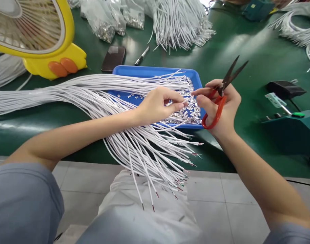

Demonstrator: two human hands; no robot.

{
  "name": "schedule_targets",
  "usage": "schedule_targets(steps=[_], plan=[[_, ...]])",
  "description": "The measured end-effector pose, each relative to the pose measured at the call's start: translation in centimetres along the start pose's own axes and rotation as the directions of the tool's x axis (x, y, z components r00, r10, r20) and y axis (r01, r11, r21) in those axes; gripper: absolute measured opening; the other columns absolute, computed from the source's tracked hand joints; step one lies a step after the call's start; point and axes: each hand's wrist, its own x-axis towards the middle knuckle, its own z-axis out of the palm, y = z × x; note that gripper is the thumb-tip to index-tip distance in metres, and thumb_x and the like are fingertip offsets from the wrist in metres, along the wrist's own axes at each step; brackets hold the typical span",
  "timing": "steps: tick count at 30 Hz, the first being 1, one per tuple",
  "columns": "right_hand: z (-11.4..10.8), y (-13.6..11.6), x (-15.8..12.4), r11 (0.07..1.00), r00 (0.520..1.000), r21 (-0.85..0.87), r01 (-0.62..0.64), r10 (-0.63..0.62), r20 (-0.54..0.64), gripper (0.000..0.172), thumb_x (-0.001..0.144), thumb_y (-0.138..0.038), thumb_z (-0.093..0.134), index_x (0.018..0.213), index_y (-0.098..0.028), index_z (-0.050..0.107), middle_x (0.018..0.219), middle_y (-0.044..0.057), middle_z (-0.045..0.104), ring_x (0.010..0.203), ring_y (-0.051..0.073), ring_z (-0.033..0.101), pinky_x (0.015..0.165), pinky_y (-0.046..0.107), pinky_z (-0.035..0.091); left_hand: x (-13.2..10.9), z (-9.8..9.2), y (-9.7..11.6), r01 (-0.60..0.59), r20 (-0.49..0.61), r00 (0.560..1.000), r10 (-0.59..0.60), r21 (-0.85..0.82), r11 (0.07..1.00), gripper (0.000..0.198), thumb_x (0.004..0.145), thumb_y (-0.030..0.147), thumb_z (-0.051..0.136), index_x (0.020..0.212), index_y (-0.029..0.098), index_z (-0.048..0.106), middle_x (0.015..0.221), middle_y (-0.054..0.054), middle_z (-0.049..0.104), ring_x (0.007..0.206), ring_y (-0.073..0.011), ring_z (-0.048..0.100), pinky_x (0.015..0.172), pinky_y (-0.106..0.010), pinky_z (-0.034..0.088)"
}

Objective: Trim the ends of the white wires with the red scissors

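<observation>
My left hand hovers over the blue tray, thumb and fingers pinched on a small metal terminal at a wire's end. My right hand is curled around red-handled scissors, blades pointing up and right, with its forefinger stretched toward my left fingertips. A long bundle of white wires runs from the left across the tray. Another fan of white wires hangs over the table's edge above my lap. Small silver terminals lie piled in the tray's right part.
A yellow duck-shaped fan stands at back left. A dark phone and a pen lie behind the tray. Bags of metal parts and more wire bundles sit at the back. A green machine is at right.
</observation>
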Motion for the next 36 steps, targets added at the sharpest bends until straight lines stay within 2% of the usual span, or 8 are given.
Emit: schedule_targets(steps=[8,12,15,19,23,27,33,36], plan=[[0.2,-0.8,-1.0,0.998,0.997,-0.055,-0.034,0.037,0.065,0.023,0.077,-0.035,0.07,0.097,-0.034,0.057,0.084,-0.001,0.069,0.075,0.022,0.067,0.066,0.039,0.053,0.0,0.2,0.5,0.015,0.008,1.0,-0.015,-0.016,1.0,0.012,0.078,0.017,0.063,0.069,0.011,0.069,0.06,-0.002,0.064,0.053,-0.007,0.047,0.048,-0.022,0.035],[0.6,-0.8,-0.9,0.999,0.999,-0.048,-0.015,0.017,0.037,0.026,0.071,-0.032,0.076,0.091,-0.033,0.059,0.076,-0.002,0.066,0.068,0.017,0.063,0.062,0.035,0.05,-0.2,0.2,0.5,-0.002,0.009,1.0,0.002,0.028,1.0,0.012,0.078,0.015,0.063,0.068,0.012,0.069,0.06,-0.001,0.063,0.052,-0.0067,0.047,0.05,-0.022,0.037],[0.8,-1.1,-0.8,0.997,0.999,-0.069,-0.03,0.031,0.018,0.026,0.07,-0.033,0.077,0.089,-0.031,0.06,0.073,-0.003,0.064,0.064,0.015,0.06,0.061,0.033,0.049,-0.2,0.2,0.5,-0.02,-0.001,1.0,0.021,0.047,0.999,0.011,0.079,0.016,0.063,0.07,0.014,0.069,0.062,-0.001,0.063,0.054,-0.0072,0.048,0.051,-0.022,0.038],[0.9,-1.6,-1.1,0.991,1.0,-0.132,0.022,-0.022,0.002,0.026,0.07,-0.036,0.076,0.09,-0.029,0.06,0.071,-0.004,0.063,0.062,0.014,0.06,0.058,0.03,0.049,-0.2,0.2,0.4,-0.008,-0.037,0.999,0.01,0.063,0.998,0.011,0.08,0.021,0.065,0.073,0.015,0.071,0.067,-0.003,0.064,0.057,-0.0089,0.05,0.049,-0.023,0.037],[1.0,-1.9,-1.5,0.981,1.0,-0.193,0.025,-0.023,0.016,0.022,0.076,-0.035,0.071,0.094,-0.031,0.06,0.072,-0.004,0.064,0.066,0.016,0.063,0.058,0.032,0.049,-0.2,0.2,0.1,-0.012,-0.06,0.998,0.015,0.049,0.999,0.011,0.08,0.021,0.064,0.074,0.013,0.07,0.064,-0.004,0.063,0.057,-0.0098,0.05,0.05,-0.024,0.04],[1.0,-1.6,-1.4,0.988,0.998,-0.139,0.064,-0.067,-0.011,0.023,0.076,-0.024,0.071,0.096,-0.032,0.062,0.074,-0.004,0.067,0.069,0.016,0.066,0.059,0.032,0.049,-0.1,0.2,-0.1,0.001,-0.107,0.994,0.002,0.03,1.0,0.012,0.081,0.018,0.061,0.074,0.012,0.069,0.066,-0.003,0.062,0.06,-0.0101,0.053,0.053,-0.024,0.042],[0.9,-0.7,-1.3,0.992,0.999,-0.122,-0.019,0.022,0.027,0.019,0.08,-0.029,0.067,0.099,-0.031,0.063,0.079,-0.002,0.068,0.074,0.018,0.068,0.067,0.036,0.055,-0.1,0.1,0.1,-0.007,-0.097,0.995,0.011,0.04,0.999,0.017,0.083,0.019,0.056,0.07,0.014,0.066,0.066,-0.003,0.063,0.064,-0.0112,0.057,0.056,-0.024,0.046],[1.1,-0.7,-1.2,0.995,0.998,-0.097,-0.028,0.032,0.046,0.021,0.077,-0.03,0.069,0.097,-0.029,0.064,0.081,-0.002,0.07,0.074,0.019,0.069,0.065,0.035,0.055,-0.2,0.0,0.2,-0.005,-0.078,0.997,0.008,0.034,0.999,0.017,0.083,0.018,0.054,0.073,0.013,0.067,0.065,-0.003,0.064,0.063,-0.0109,0.058,0.056,-0.023,0.047]])
